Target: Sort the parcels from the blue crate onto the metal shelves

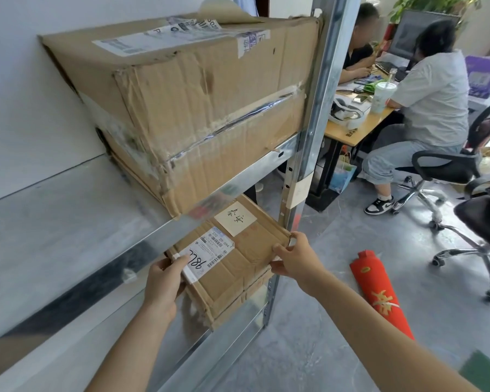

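Metal shelves (pixel 238 181), flat parcel (pixel 232 267) under upper tier; left hand (pixel 164 281), right hand (pixel 292 258) pinching its edges

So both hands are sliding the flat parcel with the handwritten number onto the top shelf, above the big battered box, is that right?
Not quite. The head view shows both hands, left hand and right hand, holding the flat parcel at the shelf below the big battered box, not above it.

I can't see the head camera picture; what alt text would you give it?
Two bare hands, left hand and right hand, grip a flat cardboard parcel at the lower level of a metal shelf. A large battered box sits on the shelf above, and a red roll lies on the floor.
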Demonstrator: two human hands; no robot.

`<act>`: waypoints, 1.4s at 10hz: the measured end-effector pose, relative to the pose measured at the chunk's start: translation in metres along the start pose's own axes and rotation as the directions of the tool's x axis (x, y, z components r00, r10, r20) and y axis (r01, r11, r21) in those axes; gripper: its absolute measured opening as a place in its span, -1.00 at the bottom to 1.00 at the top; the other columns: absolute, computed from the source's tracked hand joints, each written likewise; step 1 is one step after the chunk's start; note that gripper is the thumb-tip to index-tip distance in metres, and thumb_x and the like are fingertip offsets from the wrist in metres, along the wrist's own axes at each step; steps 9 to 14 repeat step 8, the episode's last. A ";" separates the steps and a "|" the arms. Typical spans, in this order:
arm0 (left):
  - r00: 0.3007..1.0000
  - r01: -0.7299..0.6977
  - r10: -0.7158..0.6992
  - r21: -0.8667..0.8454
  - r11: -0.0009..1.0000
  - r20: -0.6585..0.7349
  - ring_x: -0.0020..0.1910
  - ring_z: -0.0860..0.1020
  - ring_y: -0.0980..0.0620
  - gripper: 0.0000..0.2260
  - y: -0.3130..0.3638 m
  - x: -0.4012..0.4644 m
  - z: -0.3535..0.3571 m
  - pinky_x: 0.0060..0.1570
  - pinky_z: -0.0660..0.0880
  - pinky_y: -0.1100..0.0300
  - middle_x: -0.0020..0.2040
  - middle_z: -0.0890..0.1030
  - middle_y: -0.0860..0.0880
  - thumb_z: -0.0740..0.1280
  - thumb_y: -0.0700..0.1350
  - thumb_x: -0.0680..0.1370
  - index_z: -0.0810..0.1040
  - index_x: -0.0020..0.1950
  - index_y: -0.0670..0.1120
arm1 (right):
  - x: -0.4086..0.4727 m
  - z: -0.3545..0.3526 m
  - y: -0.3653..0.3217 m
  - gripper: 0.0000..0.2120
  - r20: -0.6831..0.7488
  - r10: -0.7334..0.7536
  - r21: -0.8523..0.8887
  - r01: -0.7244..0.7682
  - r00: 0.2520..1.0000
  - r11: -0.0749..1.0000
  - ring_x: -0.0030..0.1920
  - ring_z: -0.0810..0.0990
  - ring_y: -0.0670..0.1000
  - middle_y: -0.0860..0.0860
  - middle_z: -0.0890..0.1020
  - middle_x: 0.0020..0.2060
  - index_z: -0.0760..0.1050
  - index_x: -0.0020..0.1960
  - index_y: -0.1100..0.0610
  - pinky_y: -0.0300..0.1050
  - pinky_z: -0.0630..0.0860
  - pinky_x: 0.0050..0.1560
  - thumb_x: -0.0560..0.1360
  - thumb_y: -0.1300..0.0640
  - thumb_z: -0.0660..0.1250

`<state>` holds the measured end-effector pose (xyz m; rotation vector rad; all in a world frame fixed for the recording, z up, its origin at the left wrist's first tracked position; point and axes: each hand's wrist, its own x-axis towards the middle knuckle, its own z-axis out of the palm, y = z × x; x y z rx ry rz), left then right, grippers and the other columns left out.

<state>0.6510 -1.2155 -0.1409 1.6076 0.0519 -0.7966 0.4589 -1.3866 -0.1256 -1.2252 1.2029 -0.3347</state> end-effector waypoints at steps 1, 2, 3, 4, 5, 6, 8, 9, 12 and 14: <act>1.000 -0.007 0.007 0.006 1.000 -0.013 -0.06 0.69 -0.11 -0.76 0.001 0.004 -0.002 -0.04 0.62 0.04 0.08 0.73 -0.23 0.42 -0.22 0.58 0.62 0.24 -0.25 | 0.002 0.006 -0.003 -0.71 -0.033 0.026 0.074 -0.023 0.999 0.997 0.00 0.73 0.17 0.12 0.56 0.07 0.21 0.25 0.08 -0.02 0.72 -0.06 0.66 0.18 0.30; 1.000 -0.009 0.009 -0.019 1.000 -0.016 -0.12 0.68 -0.06 -0.79 0.003 0.006 -0.003 -0.18 0.57 0.11 0.05 0.71 -0.23 0.42 -0.25 0.57 0.64 0.20 -0.25 | 0.007 0.013 -0.004 -0.76 -0.063 0.028 0.065 -0.024 0.998 0.998 0.13 0.72 0.22 0.18 0.57 0.15 0.29 0.25 0.17 0.08 0.73 0.06 0.66 0.17 0.30; 1.000 -0.010 0.008 -0.043 0.999 -0.028 -0.13 0.66 -0.06 -0.83 0.003 0.006 -0.003 -0.19 0.56 0.11 0.05 0.70 -0.24 0.42 -0.25 0.57 0.64 0.16 -0.22 | 0.009 0.016 -0.004 -0.78 -0.063 0.021 0.066 -0.017 0.998 0.998 0.16 0.71 0.23 0.16 0.58 0.14 0.33 0.25 0.18 0.06 0.74 0.03 0.67 0.17 0.29; 0.999 -0.003 0.001 -0.065 0.998 -0.032 -0.01 0.68 -0.16 -0.89 0.002 0.009 -0.005 -0.09 0.60 0.06 0.12 0.70 -0.26 0.43 -0.24 0.57 0.65 0.08 -0.18 | 0.012 0.018 -0.003 -0.78 -0.064 0.013 0.119 -0.005 0.998 0.993 0.17 0.70 0.22 0.06 0.53 0.03 0.33 0.26 0.19 0.06 0.72 0.07 0.67 0.19 0.29; 1.000 -0.019 0.019 -0.068 0.998 -0.007 0.05 0.68 -0.18 -0.82 0.002 0.008 -0.006 -0.05 0.61 0.05 0.15 0.70 -0.27 0.43 -0.24 0.58 0.64 0.17 -0.21 | 0.011 0.019 -0.002 -0.76 -0.057 0.017 0.145 -0.009 0.998 0.989 0.17 0.69 0.21 0.02 0.51 -0.01 0.33 0.28 0.19 0.07 0.71 0.10 0.67 0.19 0.29; 0.999 -0.031 0.032 -0.045 0.998 0.029 -0.01 0.69 -0.12 -0.75 0.003 0.002 -0.011 -0.08 0.61 0.05 0.13 0.72 -0.23 0.41 -0.14 0.60 0.63 0.25 -0.19 | 0.004 0.015 -0.004 -0.75 -0.034 0.034 0.102 -0.030 0.999 0.994 0.13 0.72 0.19 0.06 0.55 0.03 0.34 0.27 0.17 0.06 0.71 0.10 0.67 0.12 0.29; 1.000 0.011 -0.012 -0.130 0.991 -0.008 0.05 0.59 -0.11 -0.79 0.012 -0.027 -0.022 0.00 0.52 0.01 0.14 0.62 -0.16 0.24 0.03 0.68 0.58 0.16 -0.05 | -0.013 0.005 -0.006 -0.72 -0.008 0.002 0.063 -0.001 1.000 0.998 0.10 0.71 0.17 0.11 0.56 0.10 0.36 0.32 0.12 0.08 0.73 0.04 0.68 0.04 0.27; 1.000 0.011 -0.012 -0.130 0.991 -0.008 0.05 0.59 -0.11 -0.79 0.012 -0.027 -0.022 0.00 0.52 0.01 0.14 0.62 -0.16 0.24 0.03 0.68 0.58 0.16 -0.05 | -0.013 0.005 -0.006 -0.72 -0.008 0.002 0.063 -0.001 1.000 0.998 0.10 0.71 0.17 0.11 0.56 0.10 0.36 0.32 0.12 0.08 0.73 0.04 0.68 0.04 0.27; 1.000 0.011 -0.012 -0.130 0.991 -0.008 0.05 0.59 -0.11 -0.79 0.012 -0.027 -0.022 0.00 0.52 0.01 0.14 0.62 -0.16 0.24 0.03 0.68 0.58 0.16 -0.05 | -0.013 0.005 -0.006 -0.72 -0.008 0.002 0.063 -0.001 1.000 0.998 0.10 0.71 0.17 0.11 0.56 0.10 0.36 0.32 0.12 0.08 0.73 0.04 0.68 0.04 0.27; 1.000 0.011 -0.012 -0.130 0.991 -0.008 0.05 0.59 -0.11 -0.79 0.012 -0.027 -0.022 0.00 0.52 0.01 0.14 0.62 -0.16 0.24 0.03 0.68 0.58 0.16 -0.05 | -0.013 0.005 -0.006 -0.72 -0.008 0.002 0.063 -0.001 1.000 0.998 0.10 0.71 0.17 0.11 0.56 0.10 0.36 0.32 0.12 0.08 0.73 0.04 0.68 0.04 0.27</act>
